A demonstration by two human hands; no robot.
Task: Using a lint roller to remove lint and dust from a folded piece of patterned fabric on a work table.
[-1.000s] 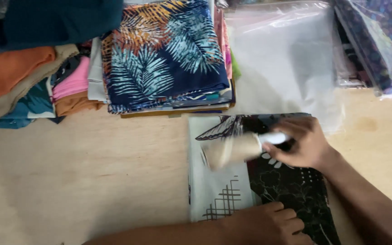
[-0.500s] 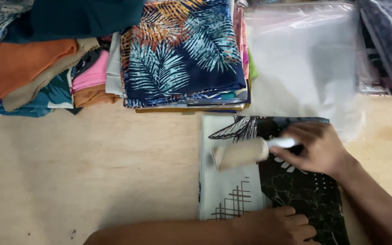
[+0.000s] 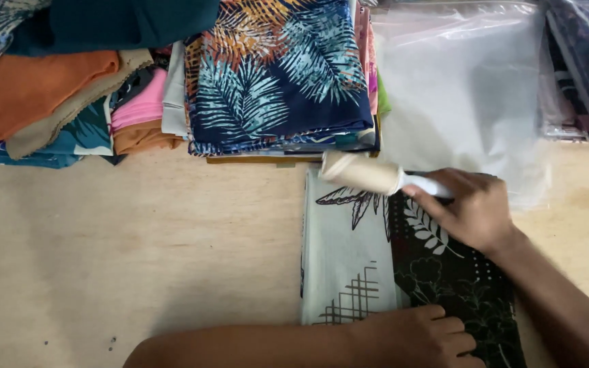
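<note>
A folded cloth (image 3: 349,252), pale grey-green on its left half and black with leaf prints on its right, lies on the wooden table (image 3: 138,245). My right hand (image 3: 472,211) grips the white handle of a lint roller (image 3: 363,172), whose cream roll rests at the cloth's far edge. My left hand (image 3: 424,337) lies flat on the cloth's near edge, fingers spread, pressing it down.
Stacks of folded fabrics line the back: a navy palm-leaf print stack (image 3: 281,75), pink, orange and teal pieces (image 3: 56,95) to its left. Clear plastic bags (image 3: 465,88) lie at the back right, with more patterned fabric (image 3: 587,61) in the far right corner.
The lint roller has travelled away from me over the cloth, from its middle to its far edge. My left hand has stayed at the near edge.
</note>
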